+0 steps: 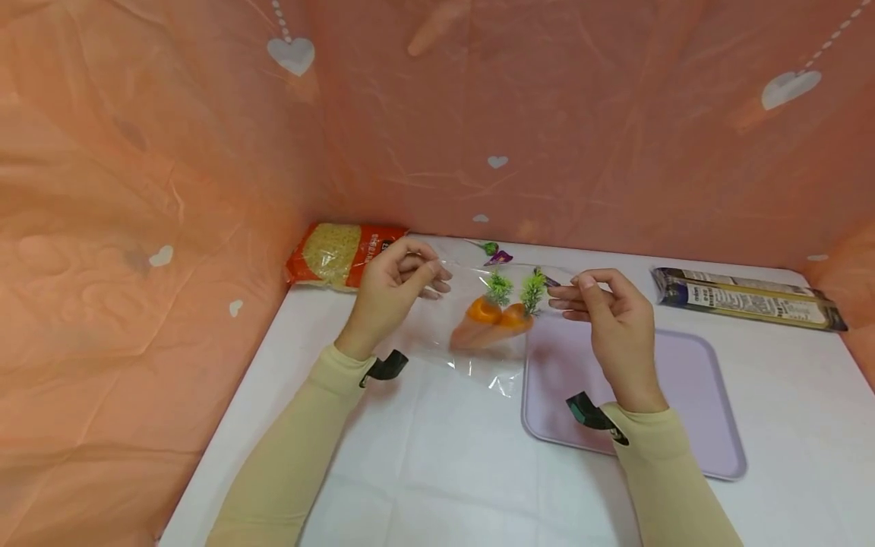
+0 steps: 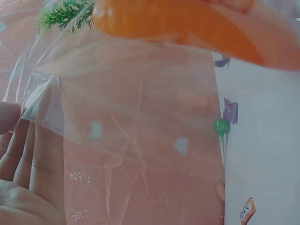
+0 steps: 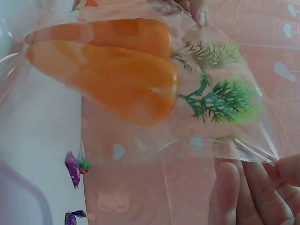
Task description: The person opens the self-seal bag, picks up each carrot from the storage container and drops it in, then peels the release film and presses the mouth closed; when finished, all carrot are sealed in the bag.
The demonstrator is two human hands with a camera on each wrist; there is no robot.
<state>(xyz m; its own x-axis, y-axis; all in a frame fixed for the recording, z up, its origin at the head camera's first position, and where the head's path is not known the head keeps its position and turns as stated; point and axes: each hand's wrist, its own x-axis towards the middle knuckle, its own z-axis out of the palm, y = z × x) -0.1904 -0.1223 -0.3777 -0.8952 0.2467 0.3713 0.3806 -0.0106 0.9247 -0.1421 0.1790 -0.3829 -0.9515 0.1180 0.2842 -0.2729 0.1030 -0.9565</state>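
Note:
Two orange toy carrots (image 1: pixel 514 316) with green leafy tops lie inside a clear plastic bag (image 1: pixel 472 365), held up above the table. My left hand (image 1: pixel 399 285) pinches one upper corner of the bag between thumb and fingers. At the opposite upper corner, my right hand (image 1: pixel 611 315) pinches the film the same way. The left wrist view shows a carrot (image 2: pixel 187 28) close to the camera and the film gripped at the left. Both carrots (image 3: pixel 108 79) appear side by side through the film in the right wrist view, leaves pointing toward the bag's pinched edge.
A lilac tray (image 1: pixel 697 395) lies on the white table beneath my right hand. At the back left is a red pasta packet (image 1: pixel 335 254). A long dark packet (image 1: pixel 748 298) rests at the back right. Small wrapped candies (image 1: pixel 499 257) lie behind the bag, near the orange cloth wall.

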